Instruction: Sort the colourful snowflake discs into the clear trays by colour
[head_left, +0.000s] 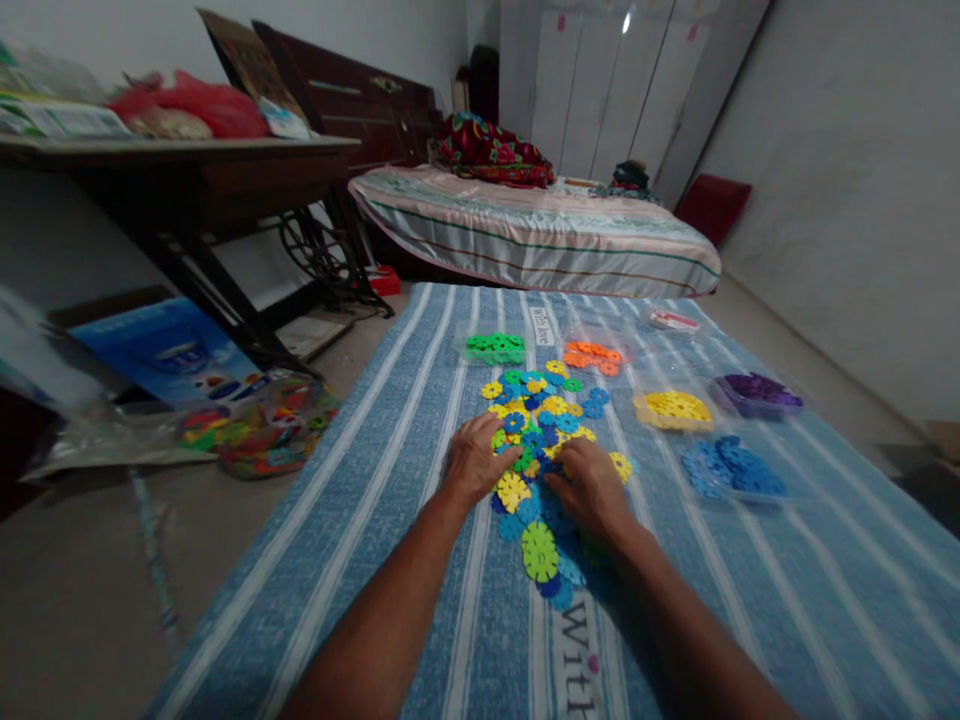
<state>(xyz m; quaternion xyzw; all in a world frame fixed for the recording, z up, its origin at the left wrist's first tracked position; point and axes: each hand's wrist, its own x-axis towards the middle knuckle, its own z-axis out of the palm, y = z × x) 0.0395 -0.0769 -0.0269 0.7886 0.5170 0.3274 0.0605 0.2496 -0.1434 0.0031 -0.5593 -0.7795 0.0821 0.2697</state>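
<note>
Discs (513,492) lie heaped on the cloth (360,530); left hand (472,457) spreads at their edge, right hand (595,488) curls over them — any pinch hidden — tubs (763,410) hold one colour each, probably to separate shades

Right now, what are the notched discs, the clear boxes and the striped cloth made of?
The notched discs look like hard plastic, fairly matt: flat, even colours and neat slots. The clear boxes are probably smooth plastic, since contents show through the walls. The striped cloth looks like dull woven fabric, being mottled; fibre unclear.
</note>
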